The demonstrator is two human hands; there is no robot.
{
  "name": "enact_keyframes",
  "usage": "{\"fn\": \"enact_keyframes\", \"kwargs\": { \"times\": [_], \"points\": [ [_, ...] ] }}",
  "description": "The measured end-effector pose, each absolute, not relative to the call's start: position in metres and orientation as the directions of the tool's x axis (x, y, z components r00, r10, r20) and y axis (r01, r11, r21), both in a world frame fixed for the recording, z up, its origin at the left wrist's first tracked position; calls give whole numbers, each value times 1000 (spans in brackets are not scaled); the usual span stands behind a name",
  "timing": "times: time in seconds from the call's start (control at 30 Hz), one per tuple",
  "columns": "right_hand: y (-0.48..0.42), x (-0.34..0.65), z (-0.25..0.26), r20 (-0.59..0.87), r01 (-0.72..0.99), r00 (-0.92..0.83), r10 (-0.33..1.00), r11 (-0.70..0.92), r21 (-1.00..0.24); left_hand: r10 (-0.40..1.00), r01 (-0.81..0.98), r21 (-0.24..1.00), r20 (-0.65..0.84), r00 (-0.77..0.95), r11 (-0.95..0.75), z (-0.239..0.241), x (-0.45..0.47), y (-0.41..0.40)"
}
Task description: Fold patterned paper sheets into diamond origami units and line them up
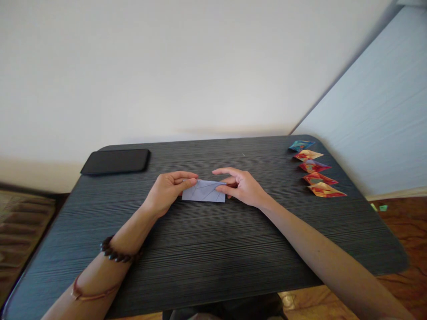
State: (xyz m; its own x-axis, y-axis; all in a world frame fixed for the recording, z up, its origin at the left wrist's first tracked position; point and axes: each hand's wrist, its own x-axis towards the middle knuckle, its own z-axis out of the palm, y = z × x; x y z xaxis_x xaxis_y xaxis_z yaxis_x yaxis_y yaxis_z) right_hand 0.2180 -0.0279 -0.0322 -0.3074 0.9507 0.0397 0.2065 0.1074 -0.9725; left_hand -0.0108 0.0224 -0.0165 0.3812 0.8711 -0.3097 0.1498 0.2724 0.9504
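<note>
A pale lilac sheet of paper (204, 191), folded to a narrow rectangle with crease lines across it, lies near the middle of the dark striped table (213, 249). My left hand (168, 189) pinches its left end between thumb and fingers. My right hand (240, 184) pinches its right end, thumb on top, index finger stretched out above it. A dark bead bracelet and a thin reddish cord circle my left wrist.
A black phone (116, 161) lies face down at the table's far left corner. Several colourful folded paper pieces (315, 171) sit in a row along the far right edge. A white wall rises behind; wooden floor shows at the right.
</note>
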Motion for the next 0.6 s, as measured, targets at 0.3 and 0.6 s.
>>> {"fn": "enact_keyframes", "kwargs": {
  "times": [0.3, 0.6],
  "points": [
    [-28, 217, -34, 31, 137, -284, 958, 73, -988, 880, 142, 945, -326, 346, 294, -15, -10, 23],
    [-27, 213, -32, 12, 244, -226, 974, 68, -967, 889, 111, 943, -333, 316, 314, -16, -11, 22]
  ]
}}
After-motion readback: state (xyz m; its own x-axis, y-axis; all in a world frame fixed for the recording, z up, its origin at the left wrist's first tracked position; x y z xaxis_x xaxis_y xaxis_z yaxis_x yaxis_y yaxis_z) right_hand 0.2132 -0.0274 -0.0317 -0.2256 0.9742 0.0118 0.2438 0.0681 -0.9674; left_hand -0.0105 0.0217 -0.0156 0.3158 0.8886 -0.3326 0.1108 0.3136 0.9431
